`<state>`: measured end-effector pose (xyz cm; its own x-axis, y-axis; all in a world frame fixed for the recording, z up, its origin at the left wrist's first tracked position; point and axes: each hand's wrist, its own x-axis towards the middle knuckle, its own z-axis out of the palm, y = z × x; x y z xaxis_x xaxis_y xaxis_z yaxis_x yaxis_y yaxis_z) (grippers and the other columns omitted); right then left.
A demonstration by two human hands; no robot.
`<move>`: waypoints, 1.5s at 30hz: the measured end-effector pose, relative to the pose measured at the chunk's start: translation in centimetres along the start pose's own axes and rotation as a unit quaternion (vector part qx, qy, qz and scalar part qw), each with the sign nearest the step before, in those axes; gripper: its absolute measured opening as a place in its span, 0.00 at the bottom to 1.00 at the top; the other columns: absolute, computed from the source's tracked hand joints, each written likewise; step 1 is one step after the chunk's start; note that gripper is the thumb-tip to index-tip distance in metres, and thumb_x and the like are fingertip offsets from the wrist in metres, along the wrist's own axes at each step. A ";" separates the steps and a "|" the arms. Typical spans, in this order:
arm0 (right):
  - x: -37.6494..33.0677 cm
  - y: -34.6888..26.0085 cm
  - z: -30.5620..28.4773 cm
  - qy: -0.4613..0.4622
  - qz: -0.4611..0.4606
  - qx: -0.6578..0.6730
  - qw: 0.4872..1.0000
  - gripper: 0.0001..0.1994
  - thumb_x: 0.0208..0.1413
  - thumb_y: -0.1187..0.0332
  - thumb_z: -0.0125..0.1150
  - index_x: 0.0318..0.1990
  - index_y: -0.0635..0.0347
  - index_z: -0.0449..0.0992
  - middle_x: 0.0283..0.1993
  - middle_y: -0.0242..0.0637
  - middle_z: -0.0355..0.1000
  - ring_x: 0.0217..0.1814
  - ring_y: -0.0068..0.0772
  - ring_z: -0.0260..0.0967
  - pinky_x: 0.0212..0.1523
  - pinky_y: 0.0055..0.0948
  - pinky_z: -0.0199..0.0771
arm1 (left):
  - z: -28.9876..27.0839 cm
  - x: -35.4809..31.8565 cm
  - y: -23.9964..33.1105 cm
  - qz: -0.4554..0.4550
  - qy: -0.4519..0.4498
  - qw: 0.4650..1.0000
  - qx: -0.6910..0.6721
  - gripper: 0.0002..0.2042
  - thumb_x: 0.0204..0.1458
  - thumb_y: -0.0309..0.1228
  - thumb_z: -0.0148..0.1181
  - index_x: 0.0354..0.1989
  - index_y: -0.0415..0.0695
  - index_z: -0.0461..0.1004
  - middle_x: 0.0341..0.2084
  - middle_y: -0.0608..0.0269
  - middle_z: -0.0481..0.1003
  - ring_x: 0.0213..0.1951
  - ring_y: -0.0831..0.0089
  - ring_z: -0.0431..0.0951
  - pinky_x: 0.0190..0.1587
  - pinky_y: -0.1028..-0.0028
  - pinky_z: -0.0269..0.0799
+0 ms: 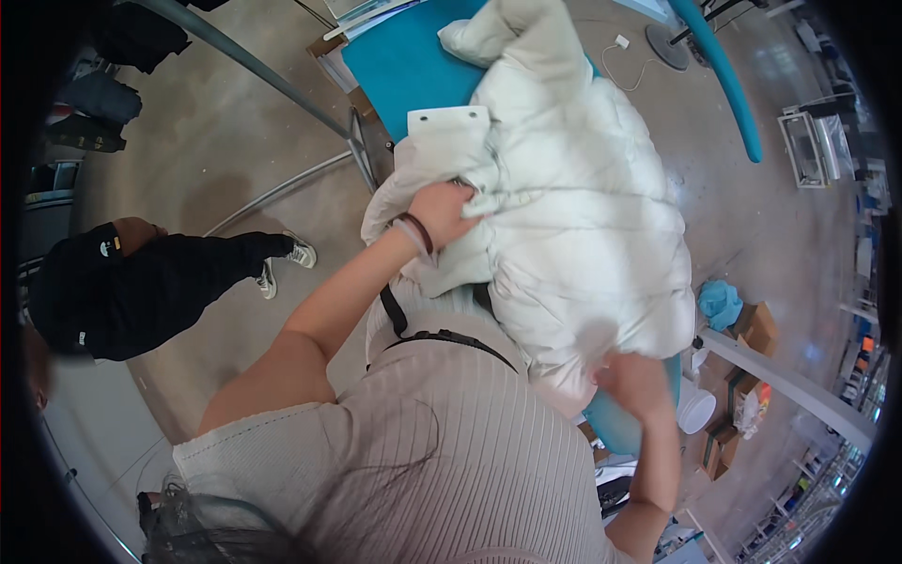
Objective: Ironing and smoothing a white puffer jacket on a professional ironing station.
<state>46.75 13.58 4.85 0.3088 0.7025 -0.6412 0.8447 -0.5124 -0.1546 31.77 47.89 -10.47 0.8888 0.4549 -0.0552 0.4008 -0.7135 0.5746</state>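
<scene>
A white quilted puffer jacket lies spread over a teal ironing board, its bulk hanging past the board's sides. One sleeve reaches up to the far end, and a flap with dark snaps lies at its left. My left hand, with dark and pale bands round the wrist, is closed on the jacket's left front, fingertips partly sunk in the fabric. At the near right hem is my right hand, touching the jacket; its fingers are smeared by motion, so their grip is unclear.
To the left stands a person in dark clothes. Grey metal rails cross the upper left, near hanging dark garments. Right of the board are a white bucket, cardboard boxes and a pale beam. A teal tube hangs at upper right.
</scene>
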 end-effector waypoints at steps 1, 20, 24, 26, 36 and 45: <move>1.0 -1.5 -3.0 0.096 -0.018 0.092 0.991 0.10 0.50 0.65 0.62 0.36 0.61 0.75 0.33 0.47 0.75 0.34 0.48 0.73 0.37 0.41 0.70 | -0.4 -1.4 1.0 0.017 -0.049 0.998 0.036 0.17 0.45 0.46 0.62 0.32 0.44 0.76 0.27 0.52 0.76 0.33 0.53 0.77 0.35 0.58 0.71; 4.2 -3.8 -8.2 0.478 -0.129 0.329 0.804 0.15 0.55 0.62 0.61 0.43 0.66 0.78 0.34 0.37 0.76 0.36 0.22 0.70 0.39 0.23 0.69 | -9.5 -21.2 11.7 0.316 0.179 0.907 0.214 0.08 0.35 0.31 0.57 0.26 0.46 0.69 0.26 0.66 0.70 0.32 0.69 0.72 0.32 0.72 0.70; -5.3 -3.8 -1.4 0.591 -0.019 0.198 0.781 0.16 0.53 0.67 0.61 0.48 0.64 0.75 0.44 0.41 0.74 0.44 0.31 0.69 0.46 0.27 0.68 | -7.8 -21.9 16.6 0.442 0.183 0.850 0.220 0.05 0.39 0.31 0.53 0.25 0.48 0.68 0.25 0.69 0.68 0.31 0.74 0.71 0.30 0.74 0.67; -8.9 -6.4 -0.1 0.679 -0.007 0.076 0.730 0.18 0.52 0.70 0.61 0.51 0.63 0.73 0.48 0.43 0.72 0.48 0.36 0.69 0.49 0.29 0.67 | -5.0 -21.4 18.3 0.480 0.184 0.832 0.207 0.04 0.40 0.31 0.52 0.25 0.48 0.67 0.24 0.70 0.67 0.30 0.76 0.70 0.29 0.75 0.66; -7.7 -4.5 3.2 0.306 -0.140 0.009 0.942 0.25 0.43 0.78 0.62 0.53 0.53 0.72 0.48 0.44 0.71 0.49 0.45 0.70 0.47 0.36 0.70 | 5.8 -22.7 17.8 0.439 0.129 0.879 0.131 0.06 0.42 0.33 0.55 0.29 0.48 0.68 0.25 0.70 0.68 0.32 0.72 0.71 0.33 0.75 0.67; -5.1 -6.0 -0.2 0.261 -0.062 0.046 0.962 0.19 0.50 0.74 0.56 0.53 0.60 0.73 0.39 0.54 0.74 0.41 0.42 0.76 0.43 0.38 0.72 | 6.6 -26.8 10.8 -0.084 0.033 0.994 -0.060 0.23 0.41 0.47 0.69 0.38 0.46 0.66 0.33 0.57 0.71 0.39 0.60 0.73 0.41 0.65 0.68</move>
